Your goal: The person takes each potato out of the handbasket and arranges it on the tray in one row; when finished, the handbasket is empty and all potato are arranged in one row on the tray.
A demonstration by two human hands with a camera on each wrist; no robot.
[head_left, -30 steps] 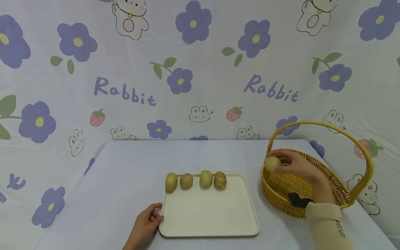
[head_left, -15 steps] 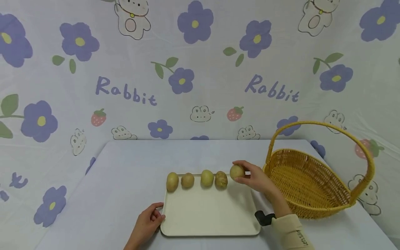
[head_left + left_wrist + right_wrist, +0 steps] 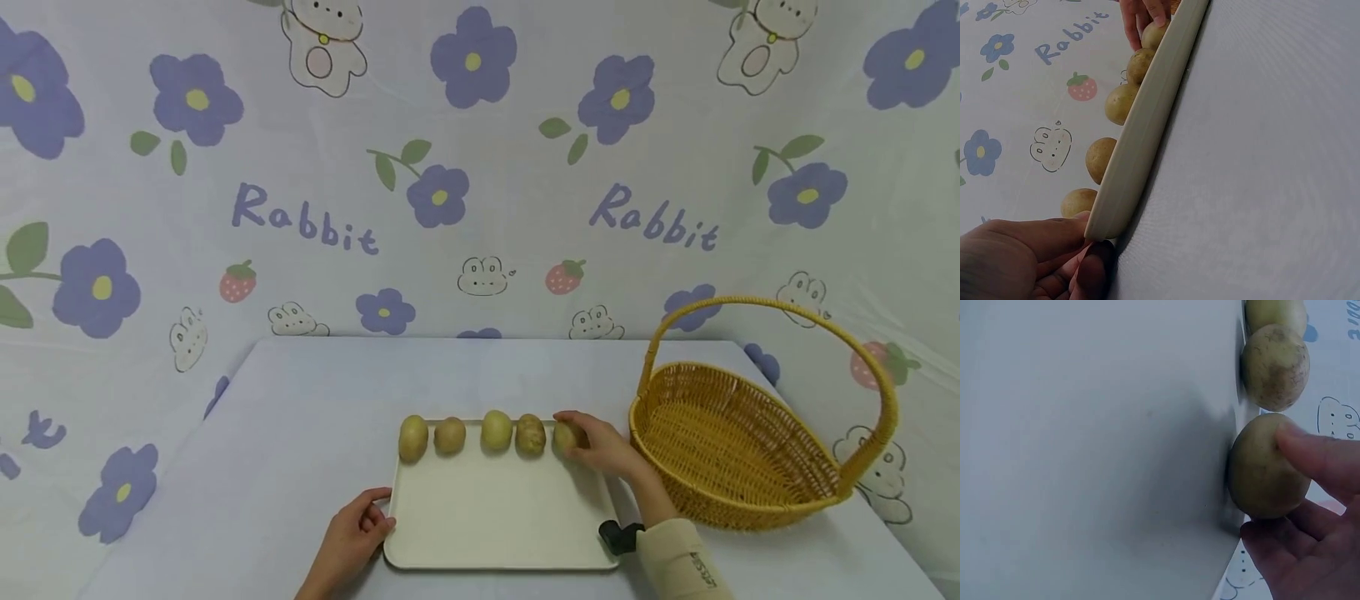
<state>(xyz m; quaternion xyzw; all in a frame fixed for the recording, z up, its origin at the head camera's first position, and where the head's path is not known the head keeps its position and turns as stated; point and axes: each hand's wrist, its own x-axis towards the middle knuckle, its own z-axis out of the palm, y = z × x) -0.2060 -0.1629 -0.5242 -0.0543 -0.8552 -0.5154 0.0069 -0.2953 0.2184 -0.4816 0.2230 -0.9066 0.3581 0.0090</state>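
A cream rectangular tray lies on the table, with a row of potatoes along its far edge. My left hand holds the tray's left edge; in the left wrist view its thumb is at the rim, with curled fingers below. At the far right corner, my right hand grips a potato between thumb and fingers, and the potato sits against the tray. Beside it is a knobbly, brown-marked potato, then a paler potato. Further left are a round potato and an oval potato.
A yellow woven basket with a tall arched handle stands right of the tray, close to my right forearm. White cloth covers the table. Behind it hangs a patterned curtain with flowers and rabbits.
My right hand has carried a potato left from the basket to the tray's far right corner and lowered it there. The left hand has stayed at the tray's left edge.
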